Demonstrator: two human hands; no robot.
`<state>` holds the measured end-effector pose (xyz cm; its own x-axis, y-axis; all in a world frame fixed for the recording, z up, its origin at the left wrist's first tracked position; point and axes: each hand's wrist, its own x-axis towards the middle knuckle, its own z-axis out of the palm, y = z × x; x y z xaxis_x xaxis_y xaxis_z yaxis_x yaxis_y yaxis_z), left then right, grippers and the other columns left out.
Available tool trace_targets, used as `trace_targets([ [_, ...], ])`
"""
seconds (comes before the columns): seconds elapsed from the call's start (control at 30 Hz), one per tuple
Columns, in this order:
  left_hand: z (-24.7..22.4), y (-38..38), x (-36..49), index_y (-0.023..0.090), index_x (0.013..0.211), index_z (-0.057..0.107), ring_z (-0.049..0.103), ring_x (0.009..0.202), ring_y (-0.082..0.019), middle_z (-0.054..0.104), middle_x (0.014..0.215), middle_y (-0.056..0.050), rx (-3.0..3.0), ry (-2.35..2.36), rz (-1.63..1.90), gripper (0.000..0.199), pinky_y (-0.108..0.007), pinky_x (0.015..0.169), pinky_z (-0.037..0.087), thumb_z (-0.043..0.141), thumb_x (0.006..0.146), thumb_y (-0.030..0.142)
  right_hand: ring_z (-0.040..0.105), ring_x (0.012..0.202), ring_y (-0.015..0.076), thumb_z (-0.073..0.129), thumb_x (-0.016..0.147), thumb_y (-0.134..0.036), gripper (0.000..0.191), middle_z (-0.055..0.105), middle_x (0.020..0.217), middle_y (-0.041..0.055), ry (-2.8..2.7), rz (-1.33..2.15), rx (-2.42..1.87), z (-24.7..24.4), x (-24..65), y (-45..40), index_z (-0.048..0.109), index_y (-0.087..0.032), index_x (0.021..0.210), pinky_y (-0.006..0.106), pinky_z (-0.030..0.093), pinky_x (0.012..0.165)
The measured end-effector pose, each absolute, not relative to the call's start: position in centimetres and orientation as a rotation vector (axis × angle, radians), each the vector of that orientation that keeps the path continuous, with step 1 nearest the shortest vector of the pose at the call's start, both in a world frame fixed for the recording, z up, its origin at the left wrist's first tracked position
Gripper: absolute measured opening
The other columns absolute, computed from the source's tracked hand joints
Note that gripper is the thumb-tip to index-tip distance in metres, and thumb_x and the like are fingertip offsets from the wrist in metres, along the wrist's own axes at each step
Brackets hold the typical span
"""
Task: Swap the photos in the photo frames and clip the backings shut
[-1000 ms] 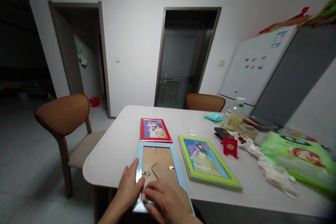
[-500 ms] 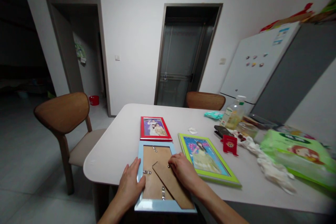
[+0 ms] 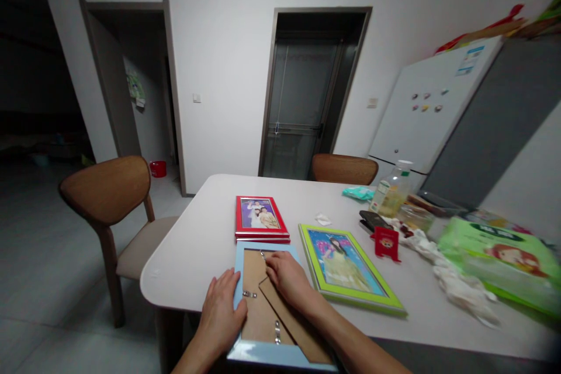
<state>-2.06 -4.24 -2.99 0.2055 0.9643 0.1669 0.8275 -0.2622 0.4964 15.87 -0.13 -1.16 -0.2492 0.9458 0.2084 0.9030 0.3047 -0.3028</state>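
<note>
A light blue picture frame (image 3: 258,353) lies face down at the table's near edge, its brown backing board (image 3: 256,317) and slanting support leg (image 3: 298,321) facing up. My left hand (image 3: 222,311) grips the frame's left side, thumb over the rim. The fingers of my right hand (image 3: 287,279) are bent together at the metal clip (image 3: 262,255) near the top; the fingertips are partly hidden. Two more clips show, a left clip (image 3: 249,294) and a bottom clip (image 3: 277,332). Just beyond lies a red picture frame (image 3: 262,234), with a green picture frame (image 3: 357,272) to the right.
On the right of the white table (image 3: 193,251) are a red card-like piece (image 3: 386,243), a black object (image 3: 374,221), a bottle (image 3: 391,190), crumpled tissues (image 3: 460,286) and a green tissue pack (image 3: 504,257). Wooden chairs stand at the left (image 3: 105,190) and far side (image 3: 345,169).
My right hand has moved from the blue frame's right-hand side up to the clip at its top. The blue frame has shifted slightly toward me, away from the red one.
</note>
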Motion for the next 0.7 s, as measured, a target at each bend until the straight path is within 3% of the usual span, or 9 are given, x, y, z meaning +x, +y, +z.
trace_targets([
  [0.17,-3.3,-4.2,-2.0,0.009,0.118,0.044,0.034,0.119,-0.02,0.043,0.126,-0.011,2.169,1.691,0.683,0.052,-0.039,0.103,0.016,0.04,0.067,0.02,0.047,0.083,0.016,0.04,0.079,-0.02,0.024,0.055,0.085,0.0077,-2.15,0.108,-1.665,-2.1,14.8,1.6,0.064,-0.015,0.078,0.025,0.034,0.075],
  [0.5,-3.2,-4.2,-2.0,0.01,0.117,0.046,0.034,0.119,-0.02,0.044,0.126,-0.01,2.151,1.708,0.701,0.051,-0.037,0.102,0.016,0.041,0.067,0.02,0.048,0.085,0.0168,0.043,0.077,-0.02,0.027,0.056,0.088,0.0072,-2.143,0.184,-1.6,-1.7,15.1,1.3,0.06,-0.018,0.097,0.026,0.034,0.076],
  [0.6,-3.4,-4.2,-2.0,0.011,0.117,0.045,0.034,0.119,-0.019,0.044,0.126,-0.01,2.16,1.711,0.702,0.05,-0.037,0.103,0.016,0.041,0.067,0.02,0.046,0.091,0.0186,0.049,0.074,-0.027,0.035,0.055,0.098,0.0084,-2.151,0.199,-1.536,-1.4,14.7,0.1,0.053,-0.017,0.108,0.029,0.032,0.08],
  [0.7,-3.5,-4.1,-2.1,0.012,0.117,0.044,0.034,0.119,-0.019,0.043,0.126,-0.009,2.188,1.715,0.675,0.05,-0.037,0.102,0.017,0.04,0.069,0.021,0.045,0.093,0.0195,0.057,0.068,-0.037,0.032,0.053,0.101,0.006,-2.258,0.257,-1.412,-1.1,14.0,-1.5,0.059,-0.021,0.096,0.029,0.032,0.079],
])
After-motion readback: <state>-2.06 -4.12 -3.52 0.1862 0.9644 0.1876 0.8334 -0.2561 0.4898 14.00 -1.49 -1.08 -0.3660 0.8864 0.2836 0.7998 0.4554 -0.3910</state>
